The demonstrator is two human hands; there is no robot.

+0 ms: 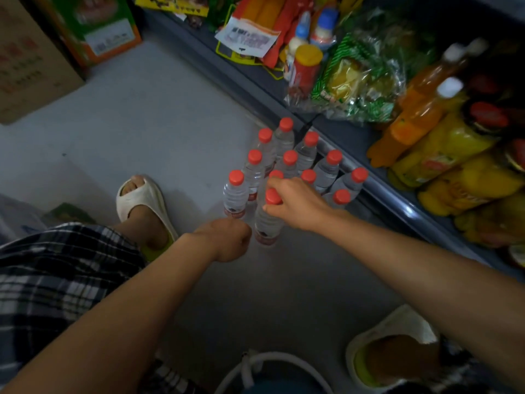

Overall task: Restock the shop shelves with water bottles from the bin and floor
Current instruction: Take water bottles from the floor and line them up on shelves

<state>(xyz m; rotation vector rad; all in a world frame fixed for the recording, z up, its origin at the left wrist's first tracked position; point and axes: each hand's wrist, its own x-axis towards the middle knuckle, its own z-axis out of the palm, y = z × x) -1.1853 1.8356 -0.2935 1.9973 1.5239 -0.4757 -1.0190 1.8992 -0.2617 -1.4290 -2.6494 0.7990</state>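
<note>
About a dozen red-capped water bottles [289, 166] stand upright in a tight cluster on the grey floor [136, 132], directly ahead of both hands and close against the base of the shelf unit [335, 143]. The nearest bottle [268, 220] stands at the front of the cluster; the right hand [295, 203] is closed around its neck, fingers wrapped just under and beside the red cap [273, 197]. The left hand [227, 240] is curled into a loose fist, low beside the base of that same bottle and just below another bottle at the cluster's left edge [235, 194]; whether it touches or grips anything cannot be told. To the right of the right forearm, the shelf holds orange and yellow drink bottles [443, 155], with crinkled snack packets [358, 81] further ahead. To the left of the left hand, a foot in a white slide sandal [142, 200] rests on the floor, beside checked fabric [56, 274]. Beyond it, cardboard boxes [37, 61] stand at the far left.
</note>
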